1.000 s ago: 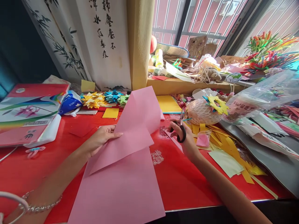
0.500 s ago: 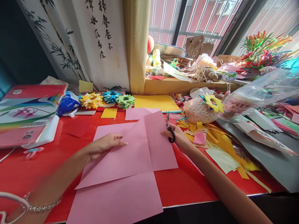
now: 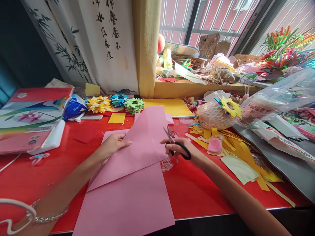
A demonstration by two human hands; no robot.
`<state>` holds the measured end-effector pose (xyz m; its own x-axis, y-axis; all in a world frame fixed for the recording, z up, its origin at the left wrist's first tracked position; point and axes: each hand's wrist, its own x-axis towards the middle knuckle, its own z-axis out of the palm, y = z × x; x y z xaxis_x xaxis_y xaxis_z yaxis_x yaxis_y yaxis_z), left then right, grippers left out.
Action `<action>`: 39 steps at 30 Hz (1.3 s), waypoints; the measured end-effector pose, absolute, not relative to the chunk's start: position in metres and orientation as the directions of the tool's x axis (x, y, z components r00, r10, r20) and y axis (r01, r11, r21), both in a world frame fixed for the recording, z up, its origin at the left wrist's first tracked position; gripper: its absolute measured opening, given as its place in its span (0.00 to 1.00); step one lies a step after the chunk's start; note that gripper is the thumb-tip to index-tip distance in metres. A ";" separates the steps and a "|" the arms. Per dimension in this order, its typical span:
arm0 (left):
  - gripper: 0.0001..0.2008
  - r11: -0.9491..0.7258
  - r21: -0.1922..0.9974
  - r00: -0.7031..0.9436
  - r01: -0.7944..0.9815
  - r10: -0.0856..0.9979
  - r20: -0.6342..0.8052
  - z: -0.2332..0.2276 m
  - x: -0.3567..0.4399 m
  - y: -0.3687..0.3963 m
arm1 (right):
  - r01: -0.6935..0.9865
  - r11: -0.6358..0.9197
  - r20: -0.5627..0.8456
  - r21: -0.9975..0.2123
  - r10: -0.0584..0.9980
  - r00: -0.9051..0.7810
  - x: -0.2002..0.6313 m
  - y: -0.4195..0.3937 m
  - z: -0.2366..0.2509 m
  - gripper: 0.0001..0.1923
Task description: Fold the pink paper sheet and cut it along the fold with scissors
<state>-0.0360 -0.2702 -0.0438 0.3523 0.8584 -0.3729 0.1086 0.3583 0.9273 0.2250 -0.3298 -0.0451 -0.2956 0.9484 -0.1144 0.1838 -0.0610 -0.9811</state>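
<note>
Partly, the left hand [image 3: 113,144] is hiding beneath the one folded pink paper sheet [image 3: 137,164], pinching its edge. Right of that sheet, the right hand [image 3: 183,151] is gripping one pair of black-handled scissors [image 3: 177,146], fingers covering the loops.

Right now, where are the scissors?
The black-handled scissors are in the right hand, right of centre in the head view, blades open over the folded pink paper.

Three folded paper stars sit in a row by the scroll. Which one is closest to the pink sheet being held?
The green star, at the right end of the row. The blue star and yellow star lie farther left of the pink sheet.
</note>
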 end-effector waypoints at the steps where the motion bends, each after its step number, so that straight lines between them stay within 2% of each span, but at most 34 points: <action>1: 0.25 0.341 0.936 0.348 0.093 0.869 -0.351 -0.043 -0.037 -0.270 | 0.211 -0.091 -0.155 -0.973 0.937 -0.313 0.222 -0.330 -0.048 0.21; 7: 0.20 0.332 0.940 0.315 0.075 0.887 -0.339 -0.036 -0.044 -0.269 | 0.336 -0.149 -0.270 -0.930 0.898 -0.349 0.220 -0.330 -0.057 0.23; 17: 0.22 0.319 0.947 0.352 0.050 0.881 -0.315 -0.034 -0.040 -0.274 | 0.337 -0.109 -0.262 -0.935 0.854 -0.450 0.218 -0.336 -0.049 0.23; 22: 0.24 0.310 0.951 0.407 0.021 0.866 -0.291 -0.033 -0.033 -0.282 | 0.341 -0.132 -0.272 -0.931 0.872 -0.406 0.214 -0.338 -0.048 0.22; 27: 0.22 0.339 0.940 0.389 0.047 0.860 -0.330 -0.038 -0.031 -0.285 | 0.327 -0.174 -0.284 -0.929 0.902 -0.326 0.209 -0.340 -0.045 0.21; 39: 0.22 0.335 0.941 0.407 0.048 0.854 -0.325 -0.038 -0.026 -0.292 | 0.373 -0.162 -0.268 -0.914 0.930 -0.253 0.206 -0.343 -0.042 0.21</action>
